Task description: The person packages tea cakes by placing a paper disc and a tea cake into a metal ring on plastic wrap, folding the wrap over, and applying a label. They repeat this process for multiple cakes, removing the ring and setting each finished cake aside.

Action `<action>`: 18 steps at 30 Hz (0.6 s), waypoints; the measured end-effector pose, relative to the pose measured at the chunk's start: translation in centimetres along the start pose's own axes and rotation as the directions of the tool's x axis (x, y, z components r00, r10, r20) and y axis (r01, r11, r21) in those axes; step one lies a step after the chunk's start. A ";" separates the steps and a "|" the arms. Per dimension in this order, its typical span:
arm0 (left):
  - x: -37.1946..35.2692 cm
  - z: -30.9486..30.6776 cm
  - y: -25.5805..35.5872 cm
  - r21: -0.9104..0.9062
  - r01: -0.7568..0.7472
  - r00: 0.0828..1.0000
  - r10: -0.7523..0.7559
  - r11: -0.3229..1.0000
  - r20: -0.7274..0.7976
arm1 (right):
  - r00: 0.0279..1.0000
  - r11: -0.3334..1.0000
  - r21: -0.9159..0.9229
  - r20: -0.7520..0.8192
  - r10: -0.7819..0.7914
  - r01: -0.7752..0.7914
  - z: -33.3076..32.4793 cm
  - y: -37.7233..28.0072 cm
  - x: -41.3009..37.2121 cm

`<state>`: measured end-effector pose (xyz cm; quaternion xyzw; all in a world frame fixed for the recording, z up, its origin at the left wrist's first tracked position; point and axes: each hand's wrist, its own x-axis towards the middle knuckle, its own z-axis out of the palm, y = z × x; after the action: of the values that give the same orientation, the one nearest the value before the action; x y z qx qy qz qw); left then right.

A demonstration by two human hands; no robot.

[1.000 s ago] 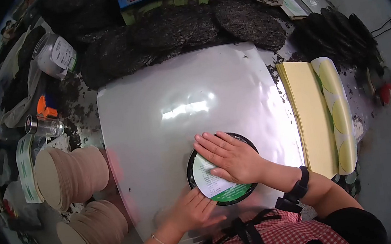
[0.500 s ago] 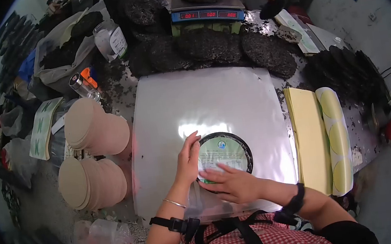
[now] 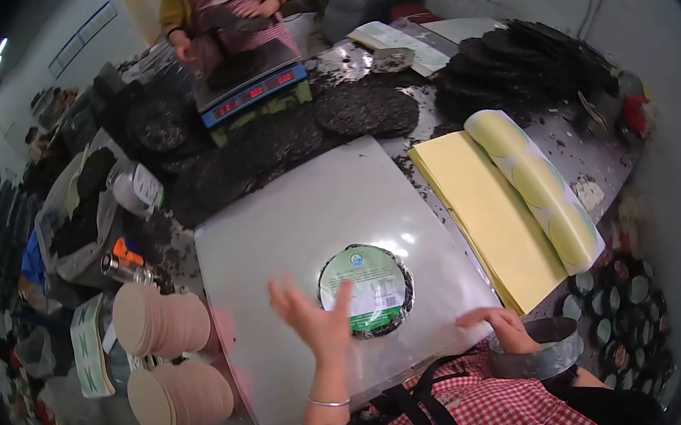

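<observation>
Labelled dark disc is shown lying flat on the white sheet, near its front edge. The left hand is held open and empty, fingers spread, over the sheet's front middle. The right hand is placed at the sheet's front right corner; its grasp cannot be told.

The left hand hovers palm-open with its fingers spread, just left of the round dark cake with a green-and-white label. The right hand lies low, well right of that cake, fingers stretched leftward, palm down.
</observation>
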<state>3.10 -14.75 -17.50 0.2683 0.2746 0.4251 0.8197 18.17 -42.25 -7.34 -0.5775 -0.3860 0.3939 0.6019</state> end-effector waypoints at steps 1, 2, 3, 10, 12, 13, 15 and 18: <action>-0.2 0.9 0.4 0.022 0.031 0.999 -0.032 0.999 0.025 | 0.998 0.993 0.119 -0.060 0.031 -0.024 -1.1 3.9 -5.2; -1.6 2.8 1.7 0.377 0.005 0.997 -0.034 0.926 0.070 | 0.992 0.991 0.059 0.043 -0.122 0.119 -1.0 6.3 -9.2; -2.8 6.4 4.1 0.674 -0.060 0.991 -0.037 0.736 0.128 | 0.979 0.968 0.170 -0.125 -0.162 0.182 1.3 6.7 -11.5; -11.0 23.6 0.6 0.770 -0.329 0.520 -0.576 0.546 0.631 | 0.333 0.379 0.093 -0.322 0.886 -0.921 0.8 4.2 -13.4; -7.7 20.0 -5.0 0.702 -0.699 0.684 -0.409 -0.132 0.604 | 0.674 0.524 0.787 -0.197 0.712 -0.325 0.3 0.5 -16.0; -6.7 17.8 -7.4 0.676 -0.725 0.662 -0.398 -0.129 0.634 | 0.693 0.594 0.773 -0.305 0.653 -0.220 0.6 -3.5 -15.2; -5.9 14.9 -8.5 0.655 -0.746 0.639 -0.409 -0.120 0.652 | 0.650 0.670 0.737 -0.470 0.597 -0.083 -0.9 -8.0 -14.3; -4.7 12.4 -7.4 0.883 -0.396 0.729 -0.499 0.251 0.469 | 0.740 0.883 0.449 -0.545 0.394 -0.139 -4.3 -12.6 -10.7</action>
<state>13.28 -24.92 -12.70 0.8344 0.1618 0.0019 0.5269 18.27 -54.06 4.98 -0.5968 0.0067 0.3315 0.7307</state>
